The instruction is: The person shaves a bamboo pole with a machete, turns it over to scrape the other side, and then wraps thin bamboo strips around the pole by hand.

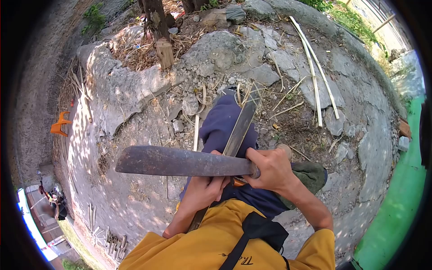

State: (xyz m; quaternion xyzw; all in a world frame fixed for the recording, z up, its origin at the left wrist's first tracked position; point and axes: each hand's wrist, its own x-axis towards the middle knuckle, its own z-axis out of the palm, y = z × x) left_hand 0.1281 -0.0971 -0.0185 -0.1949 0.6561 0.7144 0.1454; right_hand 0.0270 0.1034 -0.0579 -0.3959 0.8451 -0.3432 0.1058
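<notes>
One knife (180, 162), its broad flat blade dull and rusty with a rounded tip, crosses over one long, thin bamboo strip (240, 128). Two pale split sticks (315, 81) lie on cracked concrete at one o'clock. The right hand (272, 168) is clenched round the knife's handle, the blade pointing to nine o'clock, and the left hand (204, 189) is closed round the strip, which slants toward one o'clock.
</notes>
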